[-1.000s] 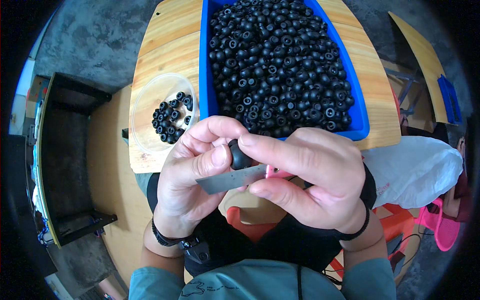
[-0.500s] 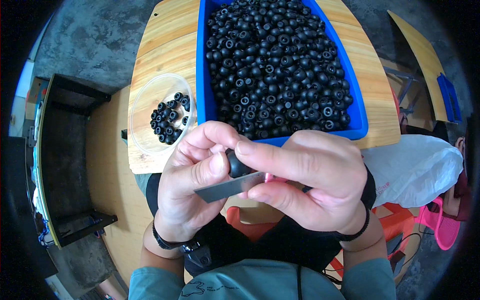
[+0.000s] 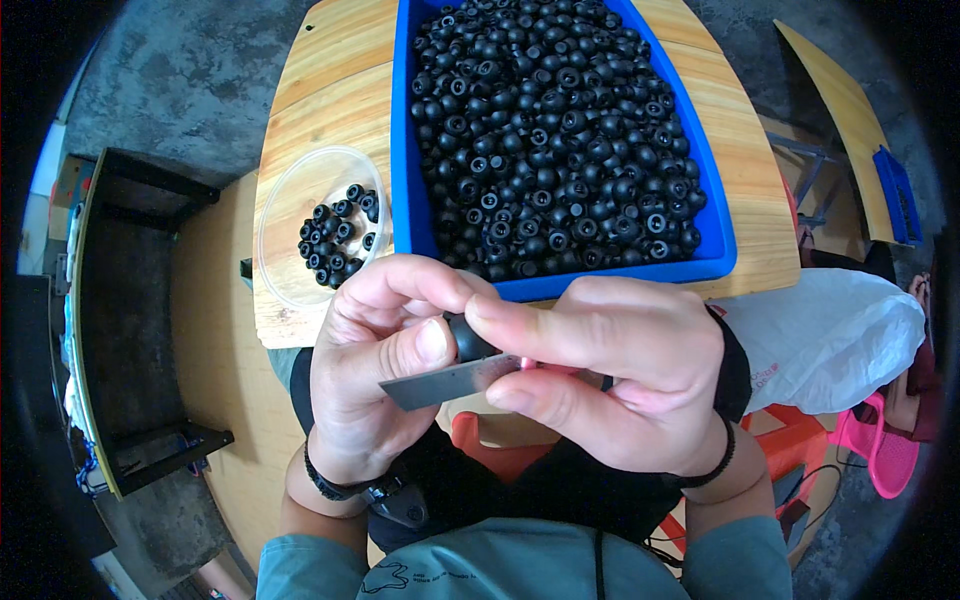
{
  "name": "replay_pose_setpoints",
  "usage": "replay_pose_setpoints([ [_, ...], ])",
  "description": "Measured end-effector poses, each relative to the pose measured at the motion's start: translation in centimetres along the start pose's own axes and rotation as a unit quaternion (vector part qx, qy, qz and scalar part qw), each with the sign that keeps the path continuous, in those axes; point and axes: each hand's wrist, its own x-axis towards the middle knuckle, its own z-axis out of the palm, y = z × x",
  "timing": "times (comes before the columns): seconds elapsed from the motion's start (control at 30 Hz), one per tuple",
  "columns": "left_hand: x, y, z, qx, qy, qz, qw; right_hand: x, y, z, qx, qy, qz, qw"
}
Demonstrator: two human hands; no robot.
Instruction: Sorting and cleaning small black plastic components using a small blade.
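Observation:
Between the thumb and fingers of my left hand (image 3: 375, 365) is a round black rubber-looking part (image 3: 468, 338). My right hand (image 3: 630, 370) pinches a knife with a flat grey blade (image 3: 440, 384); a bit of pink, perhaps its handle, shows between the fingers. The blade lies against the underside of the black part, and my right forefinger touches that part's top. Just beyond both hands stands a blue bin (image 3: 715, 262) heaped with similar black parts (image 3: 550, 140). A clear round tub (image 3: 275, 275) to the left holds several more of them.
The bin and tub rest on a wooden table (image 3: 720, 100). A white plastic bag (image 3: 830, 335) hangs at the right, near a pink chair (image 3: 893, 455) and another person's arm (image 3: 905, 395). A black-framed shelf (image 3: 150, 320) stands on the left.
Both hands have shifted slightly left and down with the black part and the blade. The blade still presses against the part; the bin and tub look the same.

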Motion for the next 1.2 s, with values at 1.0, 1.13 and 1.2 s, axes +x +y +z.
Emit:
replay_pose_setpoints([
  [1.0, -0.5, -0.4, 0.6, -0.028, 0.029, -0.105, 0.994, 0.5, 0.6, -0.6, -0.087, -0.029, -0.058, 0.994],
  [1.13, -0.5, -0.4, 1.1, -0.013, 0.055, -0.103, 0.993, 0.5, 0.7, -0.5, -0.08, -0.028, -0.062, 0.994],
  [1.2, -0.6, -0.3, 0.9, -0.018, 0.048, -0.103, 0.993, 0.5, 0.7, -0.5, -0.077, -0.029, -0.061, 0.995],
])
